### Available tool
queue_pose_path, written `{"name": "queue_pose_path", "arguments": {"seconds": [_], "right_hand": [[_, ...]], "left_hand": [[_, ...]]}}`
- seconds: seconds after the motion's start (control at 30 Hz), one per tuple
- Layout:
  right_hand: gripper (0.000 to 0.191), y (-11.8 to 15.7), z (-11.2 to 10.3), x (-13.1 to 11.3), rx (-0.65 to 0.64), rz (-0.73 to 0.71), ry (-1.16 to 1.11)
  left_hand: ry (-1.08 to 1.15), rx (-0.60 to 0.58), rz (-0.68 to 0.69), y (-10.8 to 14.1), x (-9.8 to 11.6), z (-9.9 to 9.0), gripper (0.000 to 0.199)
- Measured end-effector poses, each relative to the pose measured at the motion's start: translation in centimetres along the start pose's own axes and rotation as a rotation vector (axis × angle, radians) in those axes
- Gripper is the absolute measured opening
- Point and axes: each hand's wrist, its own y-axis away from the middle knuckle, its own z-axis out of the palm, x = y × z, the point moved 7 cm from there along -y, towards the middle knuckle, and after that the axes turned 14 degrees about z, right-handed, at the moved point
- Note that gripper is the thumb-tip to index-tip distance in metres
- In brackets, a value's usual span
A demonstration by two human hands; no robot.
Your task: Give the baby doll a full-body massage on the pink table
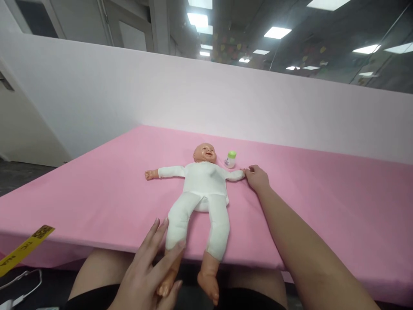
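Note:
A baby doll (204, 183) in a white cloth body lies on its back, arms spread, on the pink-covered table (112, 185). Its lower legs hang past the front edge. My left hand (151, 267) is over the doll's leg on the left, fingers spread and holding nothing. At the doll's hand on the right side, my right hand (257, 177) has its fingers closed round the small hand, which is mostly hidden. A small bottle (230, 159) with a green cap stands beside the doll's head, just beyond that arm.
Behind the table runs a white wall (226, 99) with glass above it. A yellow labelled strip (26, 249) is at the front left edge. A white cable (32, 280) lies below it. My thighs are under the table's front edge.

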Motion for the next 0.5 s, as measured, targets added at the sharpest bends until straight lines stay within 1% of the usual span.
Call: {"name": "queue_pose_path", "arguments": {"seconds": [0.07,0.13,0.17,0.23,0.3,0.37,0.43,0.47,0.5], "right_hand": [[0.059,0.9,-0.5,-0.4,0.021,-0.038,0.006],[0.058,2.1,-1.1,-1.0,0.035,-0.079,0.013],[0.057,2.9,-1.5,-1.3,0.038,-0.102,0.016],[0.054,4.9,-2.4,-2.1,0.021,-0.16,0.012],[0.051,7.7,-3.4,-3.2,-0.046,-0.243,-0.014],[0.048,11.7,-4.4,-4.5,-0.135,-0.349,-0.078],[0.046,16.6,-5.7,-5.6,-0.193,-0.47,-0.138],[0.046,19.2,-6.3,-5.8,-0.206,-0.521,-0.168],[0.046,21.8,-6.8,-5.9,-0.209,-0.571,-0.187]], "left_hand": [[0.045,0.025,-0.001,-0.3,0.1,-1.1,0.063],[0.09,0.049,0.005,-1.0,-0.4,-2.4,0.058],[0.107,0.062,0.003,-1.7,-0.9,-3.0,0.054],[0.115,0.077,-0.025,-3.9,-3.1,-4.0,0.047],[0.08,0.077,-0.077,-7.4,-6.7,-4.3,0.036],[0.021,0.015,-0.136,-11.5,-11.4,-3.6,0.036],[-0.022,-0.009,-0.28,-14.8,-16.8,-2.7,0.039],[-0.034,-0.007,-0.386,-15.8,-19.5,-2.3,0.042],[-0.024,-0.014,-0.5,-16.3,-22.0,-1.8,0.046]]}}
